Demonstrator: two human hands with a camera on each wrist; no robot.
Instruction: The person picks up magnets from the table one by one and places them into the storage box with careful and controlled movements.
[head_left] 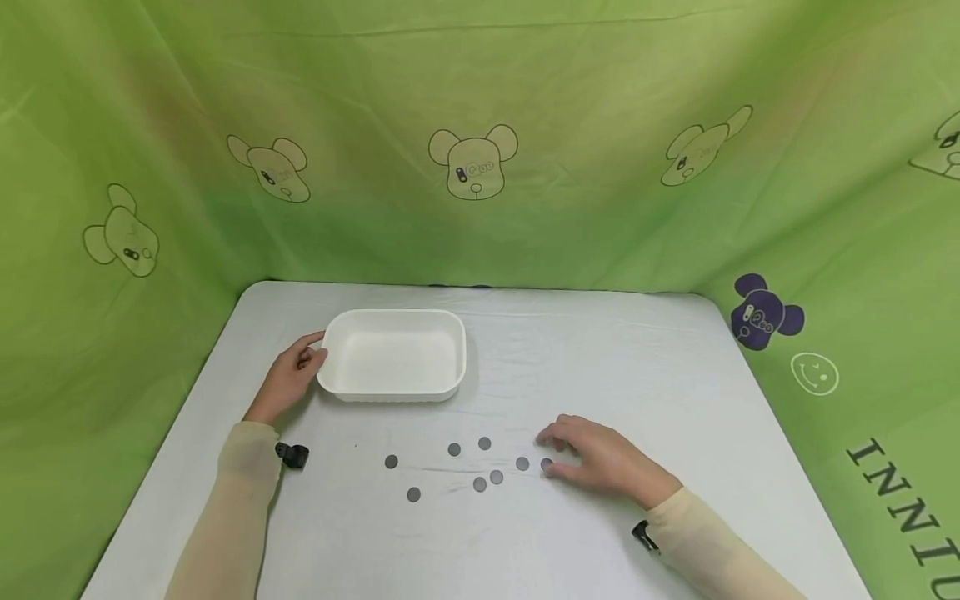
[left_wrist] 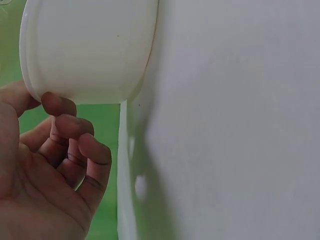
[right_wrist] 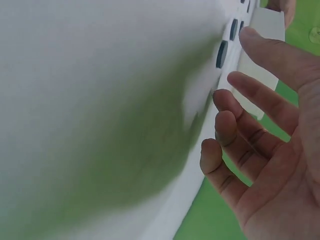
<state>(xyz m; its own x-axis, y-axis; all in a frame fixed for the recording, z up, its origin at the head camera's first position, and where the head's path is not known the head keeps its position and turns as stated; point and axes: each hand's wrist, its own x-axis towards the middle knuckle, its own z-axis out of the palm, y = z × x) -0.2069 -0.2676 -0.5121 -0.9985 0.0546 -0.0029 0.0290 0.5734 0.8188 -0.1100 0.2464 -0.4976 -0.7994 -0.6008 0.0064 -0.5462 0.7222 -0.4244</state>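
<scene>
A white plastic container (head_left: pixel 390 393) stands on the table toward the back left. My left hand (head_left: pixel 291 375) pinches its left rim; in the left wrist view the other fingers (left_wrist: pixel 95 150) curl below the container's wall (left_wrist: pixel 90 75). Several flat, dark grey discs lie scattered on the table, among them one disc (head_left: pixel 392 462) at the left and another disc (head_left: pixel 522 463) near my right hand (head_left: pixel 600 458). That hand hovers with parted, slightly bent fingers and nothing between them. Its thumb partly covers the rightmost disc (head_left: pixel 547 464); whether they touch I cannot tell.
A white cloth covers the table (head_left: pixel 600 358). Green fabric walls (head_left: pixel 480 242) with printed bear heads rise behind and along both sides. Black wrist devices sit on my left sleeve (head_left: pixel 236 500) and right sleeve (head_left: pixel 712 542).
</scene>
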